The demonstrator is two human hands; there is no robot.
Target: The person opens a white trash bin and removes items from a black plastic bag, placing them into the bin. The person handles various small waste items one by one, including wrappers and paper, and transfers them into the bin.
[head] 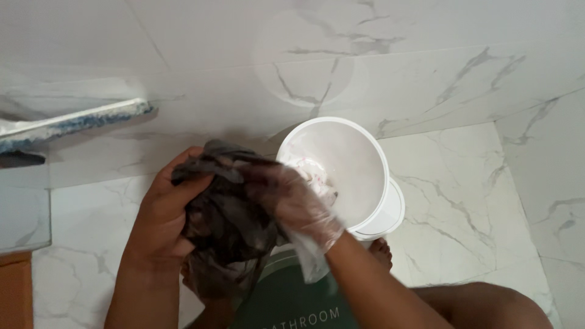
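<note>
Both hands grip the dark plastic bag point(225, 213), bare left hand point(163, 210) at nine o'clock, gloved right hand point(295, 204) at three; beside the white bin point(372, 183), it looks light, limp and slippery, best held by bunched folds.

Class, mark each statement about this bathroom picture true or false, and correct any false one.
1. The right hand wears a clear plastic glove. True.
2. The left hand wears a glove too. False: it is bare.
3. Both hands grip a dark plastic bag. True.
4. The white bin is black inside. False: its inside is white.
5. The marble floor is grey-veined white. True.
</note>
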